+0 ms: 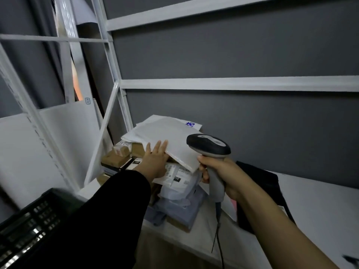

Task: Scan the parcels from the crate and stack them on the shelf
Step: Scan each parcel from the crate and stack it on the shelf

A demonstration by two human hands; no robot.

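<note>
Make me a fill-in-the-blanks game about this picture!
The right hand grips a grey ____.
The left hand rests flat fingers on a ____ envelope atop the parcel pile.
The crate at the lower left is coloured ____.
Missing words: scanner, white, black.

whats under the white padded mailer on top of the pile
Beneath the white padded mailer, cardboard boxes and labelled poly bags show; anything under its middle is covered.
</note>
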